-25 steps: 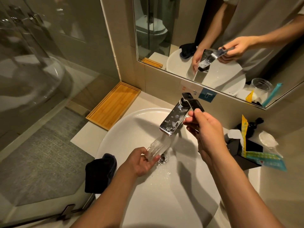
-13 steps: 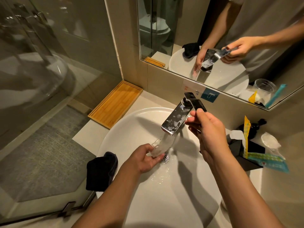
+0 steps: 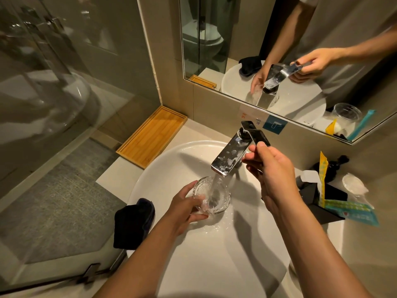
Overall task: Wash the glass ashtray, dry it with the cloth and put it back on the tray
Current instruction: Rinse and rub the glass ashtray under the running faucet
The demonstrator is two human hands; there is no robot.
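My left hand (image 3: 186,207) grips the round glass ashtray (image 3: 214,196) by its left rim, mouth up, over the white sink basin (image 3: 163,168). Water runs from the chrome tap (image 3: 228,158) straight into the ashtray. My right hand (image 3: 268,168) pinches the tap's dark lever handle (image 3: 257,135) with thumb and fingers. A dark cloth (image 3: 133,224) lies bunched on the basin's left rim. The bamboo tray (image 3: 153,135) sits on the counter at the back left, with nothing in it.
A mirror (image 3: 279,50) covers the wall behind the tap. To the right of the basin stand a black holder (image 3: 322,203) with toiletry packets and a wrapped item (image 3: 354,186). A glass shower partition (image 3: 53,104) runs along the left.
The ashtray has turned from tilted on edge under the stream to mouth up, so water now fills it. My right hand stays on the tap handle.
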